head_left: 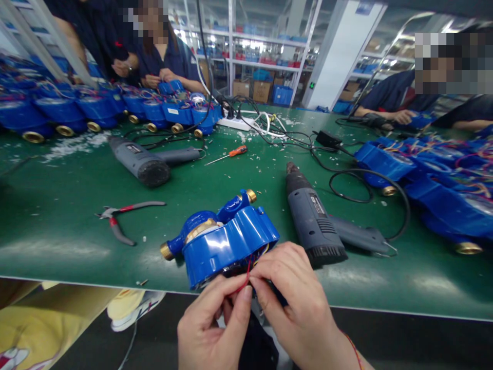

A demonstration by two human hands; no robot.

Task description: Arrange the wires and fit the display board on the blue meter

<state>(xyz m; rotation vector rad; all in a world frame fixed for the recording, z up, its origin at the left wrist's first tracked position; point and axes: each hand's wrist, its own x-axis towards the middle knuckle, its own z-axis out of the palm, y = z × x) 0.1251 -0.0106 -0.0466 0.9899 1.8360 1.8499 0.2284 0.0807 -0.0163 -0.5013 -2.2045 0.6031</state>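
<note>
A blue water meter (231, 239) with brass pipe ends lies tilted on its side at the front edge of the green table, its open face turned towards me. Thin red and yellow wires come out of its housing. My left hand (215, 318) pinches a red wire (248, 272) between thumb and forefinger. Close against it, my right hand (292, 293) pinches at the same wire, just in front of the housing. The fingertips of both hands nearly touch, and the exact spot between them is partly hidden.
Heat guns lie left (140, 162) and right (314, 221) of the meter. Cutting pliers (115, 218) and an orange screwdriver (236, 151) rest on the table (69, 216). Rows of meters (454, 200), a power strip (239, 122) and cables surround them. Co-workers (165, 67) sit opposite.
</note>
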